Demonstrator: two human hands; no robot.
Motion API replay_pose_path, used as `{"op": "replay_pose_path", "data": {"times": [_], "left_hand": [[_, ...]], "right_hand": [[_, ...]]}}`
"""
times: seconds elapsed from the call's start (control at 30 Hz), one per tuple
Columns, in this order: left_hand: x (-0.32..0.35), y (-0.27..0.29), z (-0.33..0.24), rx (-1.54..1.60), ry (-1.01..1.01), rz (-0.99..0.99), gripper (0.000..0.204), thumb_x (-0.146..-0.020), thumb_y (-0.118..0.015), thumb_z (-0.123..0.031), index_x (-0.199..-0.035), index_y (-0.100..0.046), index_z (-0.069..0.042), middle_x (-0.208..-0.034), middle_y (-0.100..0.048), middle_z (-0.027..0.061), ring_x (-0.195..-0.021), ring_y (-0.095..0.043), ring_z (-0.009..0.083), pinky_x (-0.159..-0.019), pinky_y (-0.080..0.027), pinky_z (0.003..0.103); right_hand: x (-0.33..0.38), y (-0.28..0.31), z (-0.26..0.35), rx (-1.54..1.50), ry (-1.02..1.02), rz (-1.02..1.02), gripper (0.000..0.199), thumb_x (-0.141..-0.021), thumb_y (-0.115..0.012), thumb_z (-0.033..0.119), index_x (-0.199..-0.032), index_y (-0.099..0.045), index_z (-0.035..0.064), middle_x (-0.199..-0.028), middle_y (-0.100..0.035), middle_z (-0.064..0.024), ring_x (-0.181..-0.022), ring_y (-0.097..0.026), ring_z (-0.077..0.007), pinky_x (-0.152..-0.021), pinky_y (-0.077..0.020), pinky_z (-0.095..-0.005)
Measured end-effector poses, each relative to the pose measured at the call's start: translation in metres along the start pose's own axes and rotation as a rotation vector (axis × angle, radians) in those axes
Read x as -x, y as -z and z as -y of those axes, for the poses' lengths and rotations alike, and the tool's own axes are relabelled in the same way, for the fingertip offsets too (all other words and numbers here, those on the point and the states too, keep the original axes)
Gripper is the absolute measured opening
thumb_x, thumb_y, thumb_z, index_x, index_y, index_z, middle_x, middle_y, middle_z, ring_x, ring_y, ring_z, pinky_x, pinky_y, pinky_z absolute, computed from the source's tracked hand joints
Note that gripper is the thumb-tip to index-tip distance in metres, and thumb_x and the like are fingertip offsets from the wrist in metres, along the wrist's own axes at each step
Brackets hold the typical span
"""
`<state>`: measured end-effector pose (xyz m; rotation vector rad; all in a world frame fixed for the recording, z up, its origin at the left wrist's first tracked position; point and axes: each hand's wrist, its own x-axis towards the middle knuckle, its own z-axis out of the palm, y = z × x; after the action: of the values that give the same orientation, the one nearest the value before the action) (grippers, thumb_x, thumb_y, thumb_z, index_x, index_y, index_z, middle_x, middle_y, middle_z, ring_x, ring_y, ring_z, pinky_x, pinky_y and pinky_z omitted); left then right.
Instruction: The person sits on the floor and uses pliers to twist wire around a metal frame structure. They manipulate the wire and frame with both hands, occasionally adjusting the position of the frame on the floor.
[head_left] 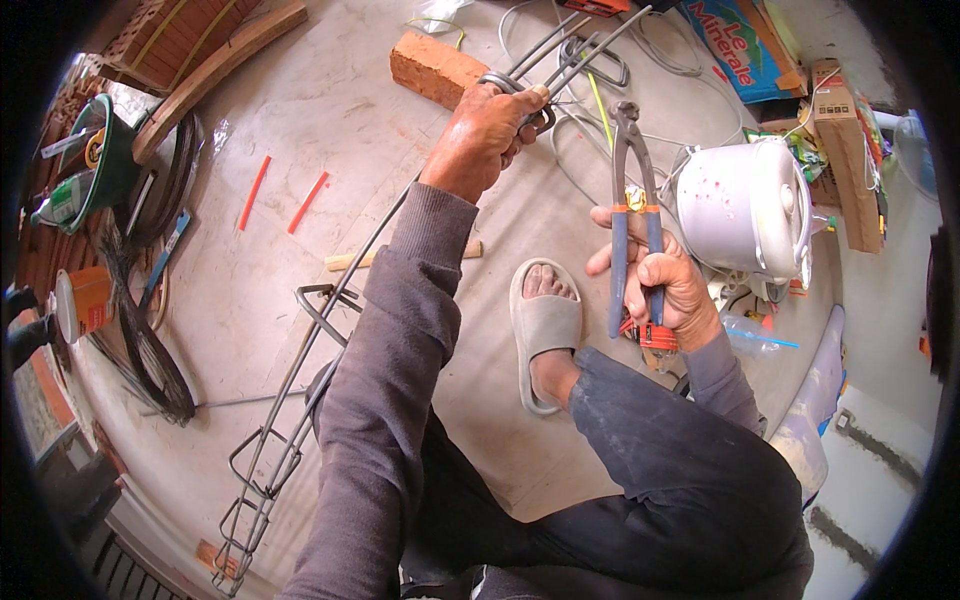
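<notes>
Up at the far middle of the floor, the left hand (487, 135) is closed around the far end of a rebar cage (300, 370), its fingers wrapped over the long bars and one of the square stirrups right where the bar tips fan out past the knuckles. The cage runs on a long diagonal, from that grip down to the near left, where more stirrups ring the bars above the concrete floor (280, 240). The right hand (655, 285) is clenched on the blue handles of a pair of pincers (630, 200), held nearly upright with the steel head pointing away from the person. That head sits to the right of the left fist and close to it, with a tangle of thin tie wire (575, 150) lying on the floor between and beyond them. So the gripped end of the cage lies to the left of the pincer head and slightly farther away, and the right hand is the one nearer the tool's working end. A red brick (432, 68) lies just left of the fist; a white rice cooker (745, 205) stands at the right. A foot in a grey slipper (545, 330) rests between the arms.
</notes>
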<state>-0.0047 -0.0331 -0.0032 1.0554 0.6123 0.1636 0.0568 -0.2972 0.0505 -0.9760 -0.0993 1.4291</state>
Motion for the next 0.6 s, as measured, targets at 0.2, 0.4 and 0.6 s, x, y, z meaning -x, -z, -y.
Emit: {"op": "replay_pose_path", "data": {"times": [0.2,0.4,0.6], "left_hand": [[0.0,-0.001,-0.001,0.011,0.024,0.003,0.025,-0.092,-0.07,-0.028,-0.088,-0.059,-0.006,-0.07,-0.061,0.0032,-0.048,-0.041,0.0051,-0.041,-0.03,0.022],[0.003,0.0,-0.003,0.029,0.022,0.009,0.024,-0.092,-0.069,-0.026,-0.088,-0.058,-0.006,-0.071,-0.061,0.004,-0.051,-0.043,0.0066,-0.043,-0.033,0.023],[-0.001,0.0,0.002,0.011,-0.023,0.009,0.023,-0.093,-0.068,-0.029,-0.092,-0.061,-0.008,-0.075,-0.066,0.0009,-0.047,-0.044,0.002,-0.038,-0.025,0.021]], "right_hand": [[0.001,-0.011,0.022,0.361,0.128,-0.088,0.079,-0.071,-0.053,-0.004,-0.148,-0.037,-0.0079,-0.135,-0.056,-0.0291,-0.104,-0.071,-0.0325,-0.081,-0.0627,-0.0378],[0.011,0.0,0.072,1.73,0.277,-0.389,0.093,-0.065,-0.046,-0.013,-0.154,-0.037,0.0102,-0.139,-0.051,-0.0201,-0.113,-0.064,-0.0331,-0.099,-0.0521,-0.0438],[0.007,-0.024,0.1,2.444,0.342,-0.586,0.093,-0.075,-0.049,-0.019,-0.156,-0.032,0.0243,-0.146,-0.04,-0.0188,-0.119,-0.058,-0.0396,-0.091,-0.0532,-0.0451]]}}
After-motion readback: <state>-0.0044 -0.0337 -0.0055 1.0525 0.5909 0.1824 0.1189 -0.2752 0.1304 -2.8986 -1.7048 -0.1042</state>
